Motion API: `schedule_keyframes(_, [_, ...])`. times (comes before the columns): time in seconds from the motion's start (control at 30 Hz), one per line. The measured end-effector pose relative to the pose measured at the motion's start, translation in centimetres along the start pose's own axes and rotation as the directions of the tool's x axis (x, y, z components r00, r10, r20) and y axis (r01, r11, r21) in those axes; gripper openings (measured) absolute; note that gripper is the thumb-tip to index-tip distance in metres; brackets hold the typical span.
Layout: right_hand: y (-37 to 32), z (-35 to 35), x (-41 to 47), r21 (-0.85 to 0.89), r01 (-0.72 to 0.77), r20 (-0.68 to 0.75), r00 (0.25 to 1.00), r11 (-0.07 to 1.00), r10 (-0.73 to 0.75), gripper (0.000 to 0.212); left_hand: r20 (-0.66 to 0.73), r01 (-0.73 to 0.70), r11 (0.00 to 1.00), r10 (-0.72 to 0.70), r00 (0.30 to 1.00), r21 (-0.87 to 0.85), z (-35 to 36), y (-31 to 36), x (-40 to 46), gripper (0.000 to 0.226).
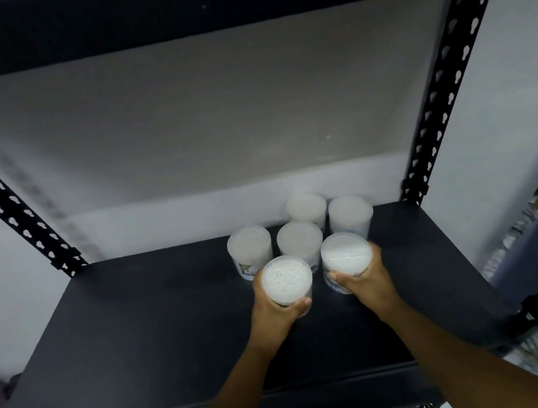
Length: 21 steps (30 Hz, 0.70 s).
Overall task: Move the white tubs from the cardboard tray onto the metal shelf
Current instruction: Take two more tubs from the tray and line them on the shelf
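Observation: your left hand is wrapped round one white tub, and your right hand is wrapped round a second tub. Both sit at the front of a cluster of four tubs already standing on the dark metal shelf. Whether the two held tubs touch the deck yet cannot be told. The cardboard tray is out of view.

Step in hand, as judged: placing this pair.
- Keep each tub upright; lower it until the base sits flat before you loosen your fingers.
- Leave a small gap to the row behind, so your knuckles do not nudge the tubs there.
- Draw both hands straight back towards you.
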State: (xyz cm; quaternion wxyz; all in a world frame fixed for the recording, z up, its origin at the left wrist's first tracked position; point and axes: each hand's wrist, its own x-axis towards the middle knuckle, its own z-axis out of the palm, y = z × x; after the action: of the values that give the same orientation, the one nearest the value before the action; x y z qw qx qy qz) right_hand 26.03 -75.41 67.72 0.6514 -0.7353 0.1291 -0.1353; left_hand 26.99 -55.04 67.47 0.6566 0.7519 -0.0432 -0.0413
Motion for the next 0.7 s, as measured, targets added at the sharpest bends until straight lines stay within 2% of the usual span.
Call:
schedule_keyframes(0.5, [0.3,-0.3,0.5,-0.002,0.02,0.044,0.999,1.0,-0.02,0.089,0.019,0.001,1.0,-0.002,1.0,0.027,-0.2,0.0,0.2,0.098])
schedule_keyframes(0.7, [-0.2,-1.0,0.3,-0.058,-0.012,0.08,0.997,0.998,0.016,0.115,0.067,-0.046,0.998,0.043,0.997,0.05,-0.8,0.2,-0.2,0.097])
